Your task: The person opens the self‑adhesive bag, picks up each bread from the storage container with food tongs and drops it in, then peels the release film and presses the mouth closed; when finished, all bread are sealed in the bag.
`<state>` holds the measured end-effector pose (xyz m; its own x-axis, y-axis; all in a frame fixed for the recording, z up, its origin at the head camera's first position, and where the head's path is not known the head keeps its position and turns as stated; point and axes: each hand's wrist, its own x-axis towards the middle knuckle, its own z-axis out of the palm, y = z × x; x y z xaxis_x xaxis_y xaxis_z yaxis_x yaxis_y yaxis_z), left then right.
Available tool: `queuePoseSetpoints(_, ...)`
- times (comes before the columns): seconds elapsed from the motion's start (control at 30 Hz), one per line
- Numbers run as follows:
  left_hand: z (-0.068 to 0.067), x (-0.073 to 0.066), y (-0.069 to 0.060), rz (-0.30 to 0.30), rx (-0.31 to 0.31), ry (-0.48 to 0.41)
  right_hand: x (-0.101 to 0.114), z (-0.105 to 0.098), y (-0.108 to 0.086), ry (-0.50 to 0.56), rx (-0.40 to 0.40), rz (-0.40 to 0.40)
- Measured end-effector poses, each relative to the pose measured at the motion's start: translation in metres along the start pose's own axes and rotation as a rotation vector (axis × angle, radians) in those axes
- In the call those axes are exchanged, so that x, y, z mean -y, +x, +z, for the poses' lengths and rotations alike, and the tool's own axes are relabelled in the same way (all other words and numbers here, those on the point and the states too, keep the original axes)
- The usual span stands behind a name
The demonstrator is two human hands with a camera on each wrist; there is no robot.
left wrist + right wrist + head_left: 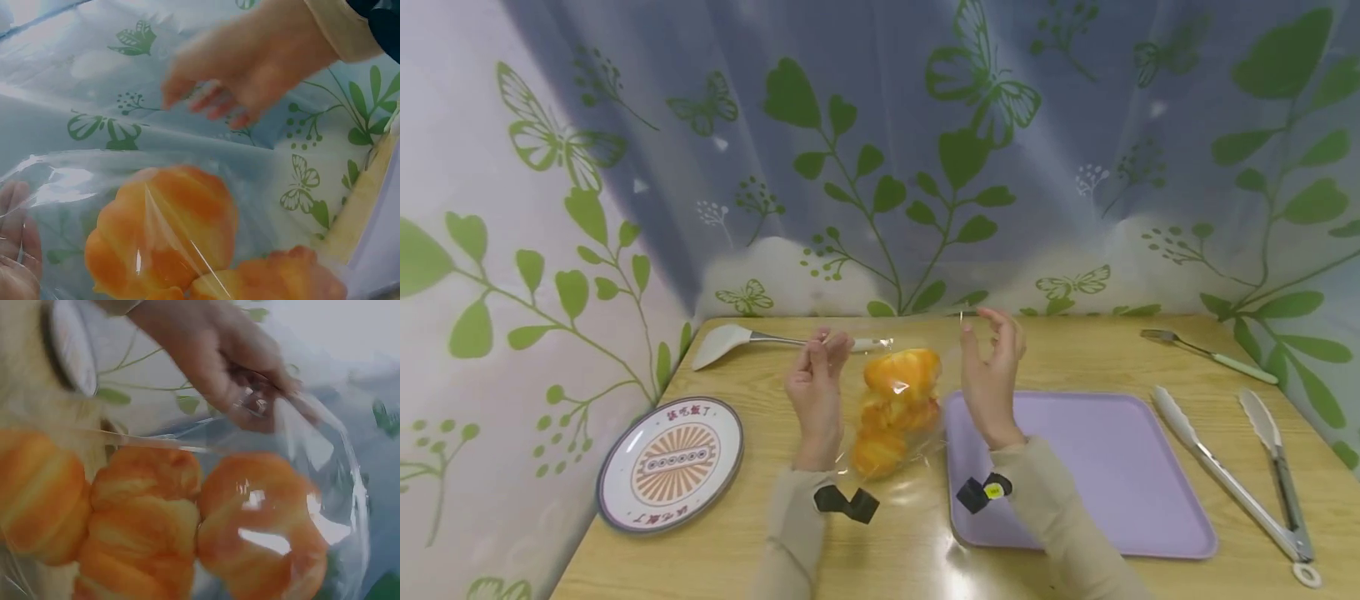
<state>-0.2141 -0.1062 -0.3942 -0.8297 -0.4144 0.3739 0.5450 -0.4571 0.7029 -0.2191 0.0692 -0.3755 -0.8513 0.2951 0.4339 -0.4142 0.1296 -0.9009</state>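
Note:
A clear plastic bag (359,506) holds several golden-orange bread pieces (901,372), hanging between the two hands above the table. My left hand (822,392) pinches the bag's upper left part with curled fingers; in the right wrist view that hand (228,362) grips the crumpled film. At the bag's upper right edge is my right hand (994,375), its thumb and forefinger at the film; the left wrist view shows this hand (244,69) blurred, fingers bent. Bread (169,225) shows through the shiny film there.
A patterned plate (670,464) lies at the left, a white-headed utensil (724,342) behind the left hand. At the right are a purple tray (1097,475), metal tongs (1225,479) and a fork with a green handle (1240,364). A printed curtain (880,167) hangs behind the table.

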Motion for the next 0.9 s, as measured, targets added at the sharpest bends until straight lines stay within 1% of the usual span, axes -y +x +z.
queuePoseSetpoints(0.07,0.002,0.0,-0.002,-0.007,0.009,0.039,0.008,0.008,-0.006,-0.099,0.014,-0.216)
queuePoseSetpoints(0.13,0.004,0.001,-0.004,-0.014,0.019,0.066,0.016,0.019,-0.011,-0.17,0.066,-0.436)
queuePoseSetpoints(0.17,0.005,0.001,-0.004,-0.016,0.023,0.082,0.02,0.025,-0.014,-0.198,0.104,-0.533)
queuePoseSetpoints(0.23,0.007,0.001,-0.006,-0.013,0.028,0.114,0.027,0.036,-0.018,-0.246,0.183,-0.68)
queuePoseSetpoints(0.27,0.007,0.001,-0.007,-0.008,0.033,0.13,0.029,0.042,-0.019,-0.259,0.217,-0.727)
queuePoseSetpoints(0.3,0.008,0.001,-0.008,-0.005,0.036,0.139,0.031,0.046,-0.02,-0.268,0.244,-0.756)
queuePoseSetpoints(0.37,0.008,0.001,-0.01,0.015,0.049,0.169,0.033,0.053,-0.02,-0.291,0.262,-0.786)
queuePoseSetpoints(0.53,0.008,0.002,-0.014,0.101,0.102,0.238,0.034,0.057,-0.014,-0.32,0.226,-0.847)
queuePoseSetpoints(0.6,0.008,0.002,-0.015,0.123,0.114,0.25,0.033,0.057,-0.012,-0.341,0.215,-0.901)
queuePoseSetpoints(0.77,0.007,0.003,-0.014,0.139,0.139,0.252,0.027,0.055,-0.008,-0.442,0.18,-1.075)
queuePoseSetpoints(0.83,0.006,0.003,-0.013,0.145,0.148,0.26,0.026,0.054,-0.008,-0.482,0.158,-1.129)
queuePoseSetpoints(0.9,0.005,0.003,-0.013,0.153,0.157,0.266,0.023,0.054,-0.009,-0.512,0.141,-1.166)
